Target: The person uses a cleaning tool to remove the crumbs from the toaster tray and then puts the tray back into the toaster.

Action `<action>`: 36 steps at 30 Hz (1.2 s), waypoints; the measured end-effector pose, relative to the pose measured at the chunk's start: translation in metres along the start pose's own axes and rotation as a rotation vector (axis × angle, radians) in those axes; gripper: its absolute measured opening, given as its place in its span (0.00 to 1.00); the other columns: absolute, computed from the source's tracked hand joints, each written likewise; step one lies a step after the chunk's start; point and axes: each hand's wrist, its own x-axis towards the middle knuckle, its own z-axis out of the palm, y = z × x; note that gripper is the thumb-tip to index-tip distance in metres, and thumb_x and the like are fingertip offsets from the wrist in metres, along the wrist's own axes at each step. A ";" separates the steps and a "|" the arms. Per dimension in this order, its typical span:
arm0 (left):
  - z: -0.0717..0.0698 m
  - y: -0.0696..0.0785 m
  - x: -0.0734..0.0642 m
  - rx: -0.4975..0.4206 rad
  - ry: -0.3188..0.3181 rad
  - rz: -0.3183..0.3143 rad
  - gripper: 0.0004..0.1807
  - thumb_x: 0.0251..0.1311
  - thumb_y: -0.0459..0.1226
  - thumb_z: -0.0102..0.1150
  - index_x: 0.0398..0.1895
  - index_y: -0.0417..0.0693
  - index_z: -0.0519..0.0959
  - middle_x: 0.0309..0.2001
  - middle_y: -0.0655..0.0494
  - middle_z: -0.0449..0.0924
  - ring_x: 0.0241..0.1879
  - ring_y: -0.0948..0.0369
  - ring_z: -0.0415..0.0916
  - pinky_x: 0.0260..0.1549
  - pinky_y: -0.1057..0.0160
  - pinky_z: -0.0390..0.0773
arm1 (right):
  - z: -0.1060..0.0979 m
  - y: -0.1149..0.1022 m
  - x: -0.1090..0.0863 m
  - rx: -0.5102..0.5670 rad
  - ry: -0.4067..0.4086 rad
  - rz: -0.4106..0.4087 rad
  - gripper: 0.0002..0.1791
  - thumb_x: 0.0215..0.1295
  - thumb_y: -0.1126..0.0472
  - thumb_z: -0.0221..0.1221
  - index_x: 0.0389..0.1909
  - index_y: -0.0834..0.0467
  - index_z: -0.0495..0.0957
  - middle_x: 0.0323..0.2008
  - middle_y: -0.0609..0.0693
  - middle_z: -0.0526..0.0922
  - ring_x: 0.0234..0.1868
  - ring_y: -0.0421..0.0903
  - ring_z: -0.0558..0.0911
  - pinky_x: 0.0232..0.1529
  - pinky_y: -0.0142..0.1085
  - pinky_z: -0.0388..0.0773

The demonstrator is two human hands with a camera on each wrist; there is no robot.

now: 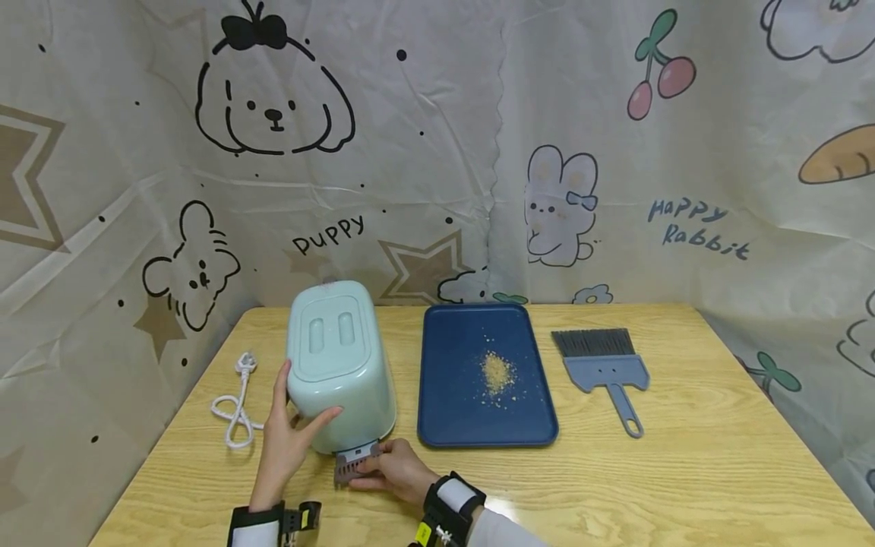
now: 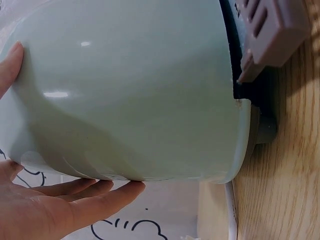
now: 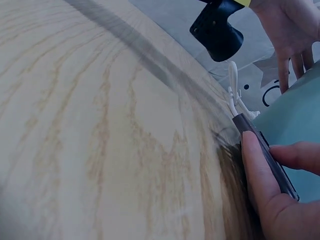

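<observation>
A mint-green toaster [image 1: 335, 410] with a lid on top stands at the left of the table. My left hand [image 1: 289, 437] rests against it; in the left wrist view, straight fingers [image 2: 112, 202] lie along its side and the thumb [image 2: 12, 62] touches its front. Low at the toaster's front, a brown slotted crumb tray [image 1: 344, 469] sticks out. My right hand [image 1: 405, 472] pinches it between thumb and fingers. Seen from the right wrist, the crumb tray [image 3: 244, 123] is edge-on, close over the tabletop. Its inner end is hidden in the toaster.
Right of the toaster lies a dark blue tray [image 1: 444, 380] with a small heap of crumbs [image 1: 497, 372]. Beyond it lies a grey-blue brush [image 1: 604, 372] with dark bristles. A white cord with a plug [image 1: 239, 410] is looped at the left. Behind the table hangs a printed curtain [image 1: 424, 152].
</observation>
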 end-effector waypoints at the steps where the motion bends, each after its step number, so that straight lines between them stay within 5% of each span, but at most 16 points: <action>1: 0.000 0.000 0.000 0.000 -0.001 0.000 0.54 0.47 0.34 0.65 0.70 0.52 0.36 0.66 0.37 0.44 0.63 0.41 0.47 0.53 0.37 0.60 | 0.000 -0.001 0.001 -0.002 -0.001 -0.001 0.13 0.55 0.78 0.51 0.43 0.75 0.67 0.40 0.62 0.73 0.42 0.56 0.79 0.43 0.38 0.78; 12: 0.001 -0.001 0.000 0.004 0.001 0.017 0.54 0.47 0.34 0.65 0.70 0.53 0.36 0.66 0.38 0.45 0.63 0.42 0.48 0.53 0.37 0.61 | -0.001 -0.005 0.005 -0.002 0.015 0.008 0.12 0.54 0.79 0.52 0.41 0.74 0.68 0.40 0.65 0.72 0.40 0.57 0.79 0.41 0.36 0.79; 22: 0.004 -0.001 0.002 0.017 -0.018 0.014 0.56 0.48 0.36 0.65 0.69 0.54 0.32 0.68 0.40 0.42 0.63 0.41 0.45 0.52 0.35 0.60 | -0.004 -0.008 0.004 -0.052 0.063 -0.069 0.17 0.51 0.82 0.51 0.44 0.80 0.66 0.37 0.65 0.73 0.38 0.56 0.80 0.42 0.39 0.79; 30: 0.003 -0.002 0.002 0.033 -0.005 -0.001 0.55 0.48 0.37 0.65 0.70 0.54 0.34 0.67 0.39 0.43 0.63 0.42 0.46 0.53 0.36 0.60 | -0.013 -0.005 0.008 -0.276 0.178 -0.177 0.20 0.41 0.82 0.58 0.37 0.69 0.64 0.32 0.60 0.78 0.30 0.50 0.81 0.32 0.37 0.81; 36: 0.002 -0.002 0.000 0.026 -0.003 0.000 0.56 0.48 0.35 0.65 0.70 0.55 0.34 0.68 0.39 0.41 0.64 0.42 0.45 0.53 0.36 0.59 | -0.015 -0.008 0.003 -0.461 0.206 -0.289 0.30 0.42 0.77 0.64 0.46 0.68 0.61 0.24 0.53 0.80 0.23 0.47 0.81 0.19 0.32 0.77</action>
